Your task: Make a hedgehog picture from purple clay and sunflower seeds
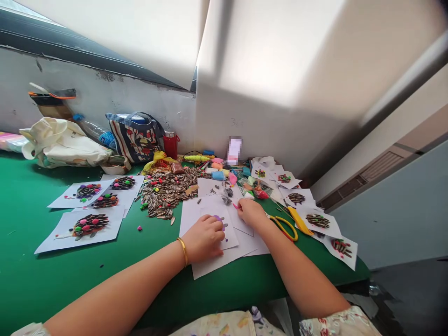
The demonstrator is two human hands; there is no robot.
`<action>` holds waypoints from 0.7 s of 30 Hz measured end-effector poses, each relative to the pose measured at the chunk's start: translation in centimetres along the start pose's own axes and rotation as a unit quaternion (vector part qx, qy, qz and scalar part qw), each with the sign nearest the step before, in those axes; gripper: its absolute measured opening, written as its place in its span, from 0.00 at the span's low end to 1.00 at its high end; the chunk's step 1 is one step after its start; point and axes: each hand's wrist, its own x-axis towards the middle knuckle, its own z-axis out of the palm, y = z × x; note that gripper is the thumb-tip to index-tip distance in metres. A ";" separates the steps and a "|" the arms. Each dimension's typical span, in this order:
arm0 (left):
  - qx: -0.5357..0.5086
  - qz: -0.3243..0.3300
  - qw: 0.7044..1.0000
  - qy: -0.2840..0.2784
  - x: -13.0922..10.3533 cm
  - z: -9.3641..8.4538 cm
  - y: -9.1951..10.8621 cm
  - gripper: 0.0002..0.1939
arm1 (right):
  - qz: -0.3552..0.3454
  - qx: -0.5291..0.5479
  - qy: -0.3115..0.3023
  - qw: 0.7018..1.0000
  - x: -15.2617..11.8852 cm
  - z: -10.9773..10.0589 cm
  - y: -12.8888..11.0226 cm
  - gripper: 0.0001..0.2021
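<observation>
My left hand (206,236), with a gold bangle (182,252) at its wrist, rests on a small white sheet (230,242). Its fingers lie over a purple shape (219,218), mostly hidden, with grey bits at its edge. My right hand (252,214) is closed in a pinch on a thin pink piece (235,206); whether it is clay or a tool tip I cannot tell. Just beyond these fingertips sits a lump of grey clay (226,199) on paper. Yellow-handled scissors (285,227) lie beside my right wrist.
Striped sunflower seeds (171,186) are heaped behind my left hand. Hedgehog pictures made with seeds lie at left (91,226) and right (320,221). A yellow box cutter (300,221), coloured clay pieces (219,175), a red bottle (170,144) and bags (136,135) are around.
</observation>
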 end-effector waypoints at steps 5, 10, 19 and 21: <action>0.026 0.017 1.000 0.000 -0.2 -0.3 0.1 0.05 | -0.007 0.029 0.029 0.999 -1.2 0.0 -0.4 0.05; 0.043 0.009 0.999 0.010 -0.5 -0.6 -0.2 0.05 | 0.002 0.097 0.066 0.993 -2.2 0.5 -0.5 0.06; -0.022 -0.093 0.994 0.052 -0.6 -0.7 -2.9 0.07 | -0.078 0.237 0.122 0.961 -2.3 0.2 -0.9 0.08; -0.049 -0.122 0.989 0.070 -0.6 -0.2 -3.5 0.10 | -0.084 0.213 0.151 0.962 -2.7 0.5 -1.1 0.10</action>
